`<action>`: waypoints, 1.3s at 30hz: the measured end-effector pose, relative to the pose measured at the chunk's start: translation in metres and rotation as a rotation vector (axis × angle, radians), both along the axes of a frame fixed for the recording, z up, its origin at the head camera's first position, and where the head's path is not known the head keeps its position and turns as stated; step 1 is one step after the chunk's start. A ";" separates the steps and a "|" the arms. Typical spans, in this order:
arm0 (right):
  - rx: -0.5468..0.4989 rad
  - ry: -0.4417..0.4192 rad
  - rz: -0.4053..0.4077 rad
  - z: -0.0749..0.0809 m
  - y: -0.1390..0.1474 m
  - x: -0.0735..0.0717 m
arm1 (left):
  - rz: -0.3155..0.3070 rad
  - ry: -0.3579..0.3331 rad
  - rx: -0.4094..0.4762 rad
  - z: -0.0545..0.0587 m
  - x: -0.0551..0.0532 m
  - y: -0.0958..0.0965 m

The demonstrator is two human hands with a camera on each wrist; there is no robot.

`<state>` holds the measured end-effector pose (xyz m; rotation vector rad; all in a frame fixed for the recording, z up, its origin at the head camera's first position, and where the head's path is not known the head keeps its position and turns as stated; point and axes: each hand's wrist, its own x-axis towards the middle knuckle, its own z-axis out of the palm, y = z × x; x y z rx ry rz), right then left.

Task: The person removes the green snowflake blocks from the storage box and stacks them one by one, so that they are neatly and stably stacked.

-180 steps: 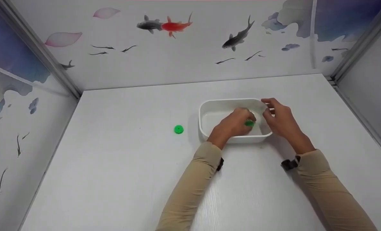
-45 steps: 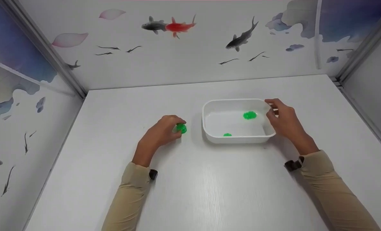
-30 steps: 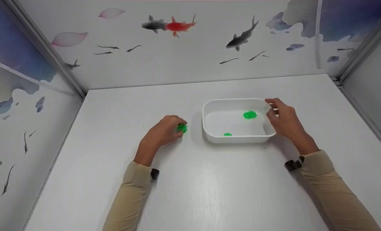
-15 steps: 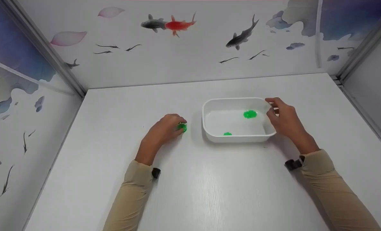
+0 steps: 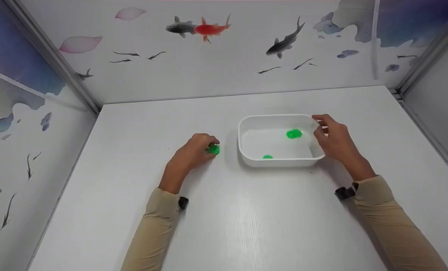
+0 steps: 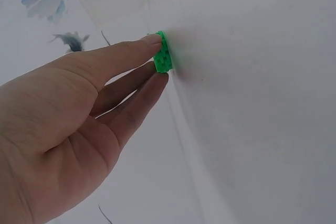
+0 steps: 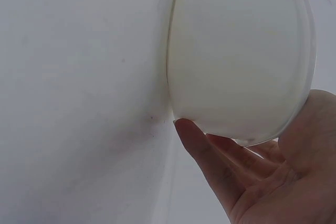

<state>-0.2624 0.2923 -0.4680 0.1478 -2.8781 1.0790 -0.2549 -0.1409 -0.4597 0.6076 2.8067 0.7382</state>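
Observation:
My left hand [image 5: 193, 150] pinches a small green disc with a toothed edge [image 5: 213, 149] between thumb and fingers, left of the white plastic box. In the left wrist view, the green toothed disc [image 6: 163, 53] stands on edge at the table surface. My right hand [image 5: 333, 139] holds the right end of the white box [image 5: 280, 163]; the right wrist view shows thumb and fingers [image 7: 207, 156] against its wall. Inside the box lie two more green pieces: one [image 5: 294, 134] toward the back right, another [image 5: 268, 157] partly hidden by the front wall.
The white table [image 5: 216, 226] is bounded by a back panel [image 5: 231, 71] printed with fish, with side panels at left and right. A black wrist camera [image 5: 344, 193] sits under the right cuff, another [image 5: 183, 203] at the left.
Since the earliest frame, my left hand has left the box and taken hold of the disc on the table at left. Lately the disc turns slightly in my fingers. The right hand stays.

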 end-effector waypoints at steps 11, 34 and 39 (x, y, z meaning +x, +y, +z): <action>-0.014 0.012 0.002 -0.002 0.001 -0.001 | 0.013 -0.015 0.019 -0.001 -0.001 0.000; 0.002 0.002 0.002 -0.001 0.000 -0.001 | 0.017 0.180 0.054 0.009 0.002 0.014; 0.003 -0.008 -0.005 0.001 0.000 0.000 | 0.000 0.236 0.083 0.011 0.003 0.031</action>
